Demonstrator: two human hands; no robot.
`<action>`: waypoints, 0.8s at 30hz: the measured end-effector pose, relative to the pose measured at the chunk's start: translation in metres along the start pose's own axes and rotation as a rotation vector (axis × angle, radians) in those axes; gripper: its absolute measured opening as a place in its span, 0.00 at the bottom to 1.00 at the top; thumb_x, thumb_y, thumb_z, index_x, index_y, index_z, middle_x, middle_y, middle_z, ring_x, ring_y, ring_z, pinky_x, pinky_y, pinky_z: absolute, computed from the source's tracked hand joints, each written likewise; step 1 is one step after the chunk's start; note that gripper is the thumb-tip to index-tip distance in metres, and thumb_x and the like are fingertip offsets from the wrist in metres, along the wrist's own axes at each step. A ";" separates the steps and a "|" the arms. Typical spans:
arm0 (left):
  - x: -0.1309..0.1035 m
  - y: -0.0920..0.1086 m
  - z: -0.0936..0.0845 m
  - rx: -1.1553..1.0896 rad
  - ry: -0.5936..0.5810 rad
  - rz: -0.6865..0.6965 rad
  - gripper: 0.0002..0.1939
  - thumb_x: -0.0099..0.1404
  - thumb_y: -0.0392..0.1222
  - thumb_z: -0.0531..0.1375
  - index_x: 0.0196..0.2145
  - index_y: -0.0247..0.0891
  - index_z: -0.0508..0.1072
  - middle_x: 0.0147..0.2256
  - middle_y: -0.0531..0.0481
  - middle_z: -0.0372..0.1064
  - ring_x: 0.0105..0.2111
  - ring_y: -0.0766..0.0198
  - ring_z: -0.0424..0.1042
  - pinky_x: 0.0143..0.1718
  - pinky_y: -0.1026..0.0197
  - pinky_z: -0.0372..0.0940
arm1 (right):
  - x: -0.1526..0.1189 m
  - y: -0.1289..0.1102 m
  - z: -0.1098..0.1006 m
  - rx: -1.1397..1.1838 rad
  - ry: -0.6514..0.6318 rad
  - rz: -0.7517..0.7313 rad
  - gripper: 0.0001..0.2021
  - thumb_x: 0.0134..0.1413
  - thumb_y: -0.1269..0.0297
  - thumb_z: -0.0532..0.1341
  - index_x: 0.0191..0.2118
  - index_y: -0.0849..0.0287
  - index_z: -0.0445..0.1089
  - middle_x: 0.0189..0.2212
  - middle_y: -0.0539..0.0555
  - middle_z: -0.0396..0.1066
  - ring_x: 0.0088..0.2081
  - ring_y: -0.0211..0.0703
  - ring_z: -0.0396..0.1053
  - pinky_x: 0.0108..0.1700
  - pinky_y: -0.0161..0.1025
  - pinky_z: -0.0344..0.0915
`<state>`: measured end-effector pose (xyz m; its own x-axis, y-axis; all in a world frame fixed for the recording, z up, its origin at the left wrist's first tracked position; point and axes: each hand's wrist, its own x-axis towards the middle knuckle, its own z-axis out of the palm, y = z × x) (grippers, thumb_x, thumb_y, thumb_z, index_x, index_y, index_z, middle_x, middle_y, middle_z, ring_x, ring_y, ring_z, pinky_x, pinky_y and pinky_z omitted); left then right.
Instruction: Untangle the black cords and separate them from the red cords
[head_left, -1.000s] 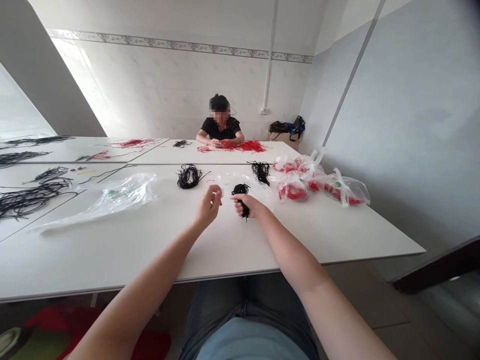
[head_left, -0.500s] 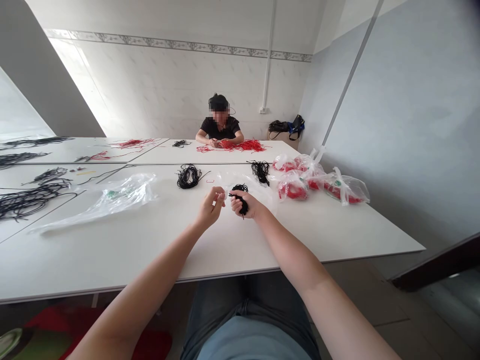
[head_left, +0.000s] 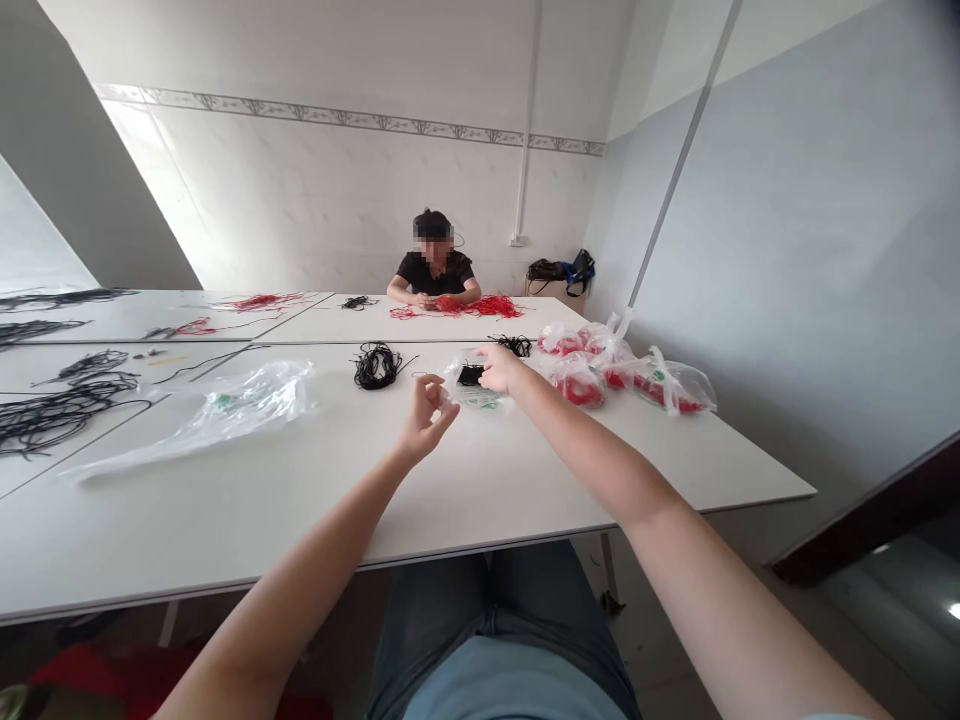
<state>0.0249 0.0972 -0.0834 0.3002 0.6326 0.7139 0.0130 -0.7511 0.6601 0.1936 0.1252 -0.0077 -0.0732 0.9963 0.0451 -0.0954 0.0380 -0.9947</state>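
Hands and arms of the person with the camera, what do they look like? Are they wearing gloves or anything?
No gloves: the left hand and right hand are both bare. The left forearm and right forearm have no sleeves over them, and I see no watch or bracelet.
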 end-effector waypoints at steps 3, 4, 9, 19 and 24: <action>0.004 0.005 -0.004 -0.003 0.060 0.035 0.22 0.60 0.39 0.60 0.48 0.43 0.55 0.29 0.57 0.55 0.29 0.68 0.61 0.34 0.63 0.62 | -0.032 -0.017 -0.022 -0.120 -0.039 -0.167 0.12 0.56 0.75 0.57 0.46 0.62 0.70 0.49 0.58 0.68 0.50 0.45 0.67 0.57 0.46 0.62; 0.005 0.006 -0.006 0.000 0.085 0.044 0.22 0.60 0.37 0.60 0.49 0.43 0.55 0.30 0.57 0.55 0.29 0.68 0.61 0.35 0.63 0.62 | -0.043 -0.021 -0.037 -0.162 -0.046 -0.243 0.16 0.53 0.79 0.56 0.46 0.59 0.71 0.52 0.55 0.66 0.55 0.44 0.63 0.61 0.44 0.56; 0.015 0.005 -0.016 0.018 0.210 0.068 0.21 0.59 0.36 0.60 0.48 0.42 0.58 0.31 0.56 0.57 0.31 0.68 0.64 0.39 0.61 0.63 | -0.074 -0.018 -0.133 -1.194 0.027 -0.542 0.47 0.43 0.82 0.54 0.69 0.49 0.39 0.68 0.53 0.36 0.69 0.51 0.31 0.67 0.55 0.36; 0.023 0.006 -0.018 0.071 0.263 0.081 0.21 0.59 0.42 0.62 0.47 0.43 0.58 0.30 0.55 0.61 0.32 0.67 0.69 0.38 0.60 0.68 | -0.053 0.070 -0.117 -1.455 0.113 -0.753 0.59 0.36 0.53 0.73 0.69 0.54 0.37 0.68 0.63 0.26 0.68 0.63 0.23 0.65 0.62 0.35; 0.055 0.016 -0.036 0.234 0.235 0.095 0.13 0.60 0.45 0.61 0.42 0.40 0.66 0.33 0.52 0.64 0.32 0.66 0.70 0.37 0.59 0.69 | -0.020 0.060 -0.090 -0.884 0.103 -0.874 0.28 0.55 0.50 0.59 0.59 0.53 0.62 0.67 0.58 0.41 0.68 0.60 0.32 0.65 0.61 0.37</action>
<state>0.0069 0.1266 -0.0248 0.0827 0.5633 0.8221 0.2221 -0.8146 0.5358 0.2787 0.1145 -0.0767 -0.2393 0.6108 0.7548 0.6296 0.6894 -0.3582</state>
